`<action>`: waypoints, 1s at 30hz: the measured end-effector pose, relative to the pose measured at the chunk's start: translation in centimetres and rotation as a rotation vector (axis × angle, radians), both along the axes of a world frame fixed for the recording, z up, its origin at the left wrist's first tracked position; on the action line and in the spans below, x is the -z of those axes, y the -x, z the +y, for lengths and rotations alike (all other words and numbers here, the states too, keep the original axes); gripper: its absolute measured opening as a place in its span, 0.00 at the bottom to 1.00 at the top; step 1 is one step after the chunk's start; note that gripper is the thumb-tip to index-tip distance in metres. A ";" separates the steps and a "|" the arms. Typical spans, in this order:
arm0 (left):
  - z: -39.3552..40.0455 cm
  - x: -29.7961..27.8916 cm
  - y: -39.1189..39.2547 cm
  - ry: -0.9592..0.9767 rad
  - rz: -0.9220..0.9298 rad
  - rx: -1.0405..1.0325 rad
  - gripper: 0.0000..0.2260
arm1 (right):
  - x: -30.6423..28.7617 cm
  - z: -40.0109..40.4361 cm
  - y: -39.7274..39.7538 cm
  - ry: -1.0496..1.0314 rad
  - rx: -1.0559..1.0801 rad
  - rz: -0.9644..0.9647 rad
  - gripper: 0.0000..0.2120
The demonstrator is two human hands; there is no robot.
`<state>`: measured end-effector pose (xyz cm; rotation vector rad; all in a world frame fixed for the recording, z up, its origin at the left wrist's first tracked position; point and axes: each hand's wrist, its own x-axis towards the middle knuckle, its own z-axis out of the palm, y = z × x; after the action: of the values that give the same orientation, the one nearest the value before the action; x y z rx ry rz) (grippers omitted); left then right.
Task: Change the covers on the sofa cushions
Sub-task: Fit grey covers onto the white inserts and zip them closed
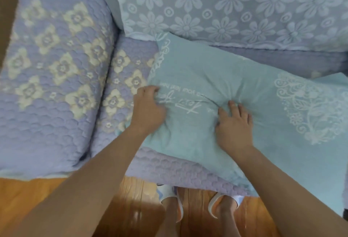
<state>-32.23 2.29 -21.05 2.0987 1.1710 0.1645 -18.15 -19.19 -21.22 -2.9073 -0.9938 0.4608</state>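
Left hand (148, 110): curled, fingers bunching the fabric near the left edge of the teal cushion (216, 116), over the white printed script.
Right hand (234, 123): fingers fairly straight, slightly spread, pressing flat into the cushion's middle; fabric creased and dented under the fingertips.
Teal cushion: lying flat on the sofa seat (169, 169), front corner overhanging the seat edge; white lace-like print toward its right end.
Sofa armrest (50, 78): left of the cushion, lilac quilted cover with cream flowers.
Backrest cover (235, 6): beyond the cushion, pale blue daisy pattern.
Slippers (222, 206): on the wooden floor just below the cushion's front edge.
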 end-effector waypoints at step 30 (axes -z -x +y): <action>2.7 -2.8 12.1 0.338 -0.048 -0.758 0.05 | -5.3 22.8 4.7 0.088 -0.807 0.115 0.18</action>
<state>-44.30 5.02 -18.26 1.2787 1.7737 0.3328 -22.86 3.60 -15.96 -2.3760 -2.1404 0.6850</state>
